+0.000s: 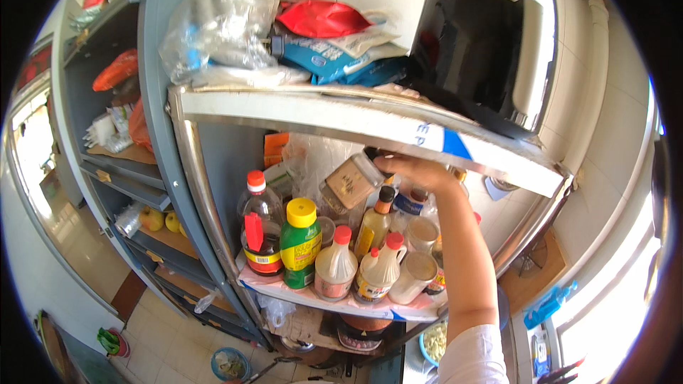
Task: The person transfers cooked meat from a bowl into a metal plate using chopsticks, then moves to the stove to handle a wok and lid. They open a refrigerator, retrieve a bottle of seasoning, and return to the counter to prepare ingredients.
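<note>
My right hand [413,170] grips a square clear jar [352,178] with brown powder and a dark lid, holding it tilted above the bottles, just under the upper shelf board. Below the jar stand a bottle with a black cap [373,221], a green bottle with a yellow cap [300,242], and white jugs with red caps [336,266]. A large dark sauce bottle [259,234] is at the left. Clear jars [413,277] stand at the right, near my forearm. My left hand is out of view.
The upper shelf's edge [320,112] runs close above my hand and holds plastic bags [219,26], packets and a black appliance [475,42]. A metal post [208,197] borders the left side. A grey cabinet [176,160] stands beside it. A blue basin [230,365] is on the floor.
</note>
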Demonstrator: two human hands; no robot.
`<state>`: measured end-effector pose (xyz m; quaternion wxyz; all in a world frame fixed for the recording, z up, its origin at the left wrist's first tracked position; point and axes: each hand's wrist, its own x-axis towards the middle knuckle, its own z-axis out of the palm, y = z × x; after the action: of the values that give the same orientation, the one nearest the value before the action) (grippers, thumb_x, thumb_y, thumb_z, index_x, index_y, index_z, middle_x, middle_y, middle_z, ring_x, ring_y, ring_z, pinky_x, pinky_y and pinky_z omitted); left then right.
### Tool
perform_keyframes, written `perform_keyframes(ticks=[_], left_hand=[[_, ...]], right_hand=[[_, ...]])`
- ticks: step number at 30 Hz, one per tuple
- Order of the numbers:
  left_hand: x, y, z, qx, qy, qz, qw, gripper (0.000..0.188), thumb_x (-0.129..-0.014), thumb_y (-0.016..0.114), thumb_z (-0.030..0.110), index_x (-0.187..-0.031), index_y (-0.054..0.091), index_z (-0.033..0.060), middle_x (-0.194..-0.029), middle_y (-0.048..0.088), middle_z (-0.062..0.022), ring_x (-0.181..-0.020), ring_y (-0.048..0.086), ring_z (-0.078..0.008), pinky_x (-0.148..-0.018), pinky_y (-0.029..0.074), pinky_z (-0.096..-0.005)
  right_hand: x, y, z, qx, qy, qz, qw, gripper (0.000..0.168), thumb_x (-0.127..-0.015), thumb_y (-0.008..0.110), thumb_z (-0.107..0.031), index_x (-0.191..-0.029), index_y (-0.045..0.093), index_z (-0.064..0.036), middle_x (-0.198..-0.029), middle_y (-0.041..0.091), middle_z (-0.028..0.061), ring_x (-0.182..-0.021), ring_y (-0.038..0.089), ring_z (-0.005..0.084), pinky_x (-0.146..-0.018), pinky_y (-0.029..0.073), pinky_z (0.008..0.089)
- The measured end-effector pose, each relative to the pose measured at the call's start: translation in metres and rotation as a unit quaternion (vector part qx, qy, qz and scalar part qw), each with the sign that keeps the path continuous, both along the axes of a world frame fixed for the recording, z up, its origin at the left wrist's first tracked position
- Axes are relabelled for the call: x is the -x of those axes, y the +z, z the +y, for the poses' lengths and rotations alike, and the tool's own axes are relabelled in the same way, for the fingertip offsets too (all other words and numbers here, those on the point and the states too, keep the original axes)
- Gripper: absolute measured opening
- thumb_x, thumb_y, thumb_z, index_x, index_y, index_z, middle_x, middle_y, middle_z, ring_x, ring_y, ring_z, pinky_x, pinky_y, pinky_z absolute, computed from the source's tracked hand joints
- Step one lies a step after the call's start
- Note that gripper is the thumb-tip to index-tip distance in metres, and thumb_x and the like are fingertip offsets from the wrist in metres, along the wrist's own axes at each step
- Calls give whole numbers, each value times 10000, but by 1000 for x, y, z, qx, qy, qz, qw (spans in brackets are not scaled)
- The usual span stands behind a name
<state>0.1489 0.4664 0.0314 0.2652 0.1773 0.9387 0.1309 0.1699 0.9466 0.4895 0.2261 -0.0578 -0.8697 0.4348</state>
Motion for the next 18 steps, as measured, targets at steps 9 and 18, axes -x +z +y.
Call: perform_keyframes(ticks=[9,18], left_hand=[[-78,-20,-2,-82,37,-22,996,289,-712,577,320,-919,608,121,-792,614,-131,-759,588,-309,-660,462,-400],[-128,-52,-37,-158,66,-41,984,280,-724,586,296,-915,604,92,-801,613,-132,-780,585,-302,-677,456,-384]], right_hand=[[60,-28,17,-321,72,-18,944,472,-664,636,-292,-1071,545,-71,-1011,583,157,-917,562,298,-828,426,330],[104,-41,19,-399,184,-57,897,518,-658,665,-385,-1030,565,-39,-989,587,156,-929,551,296,-792,430,334]])
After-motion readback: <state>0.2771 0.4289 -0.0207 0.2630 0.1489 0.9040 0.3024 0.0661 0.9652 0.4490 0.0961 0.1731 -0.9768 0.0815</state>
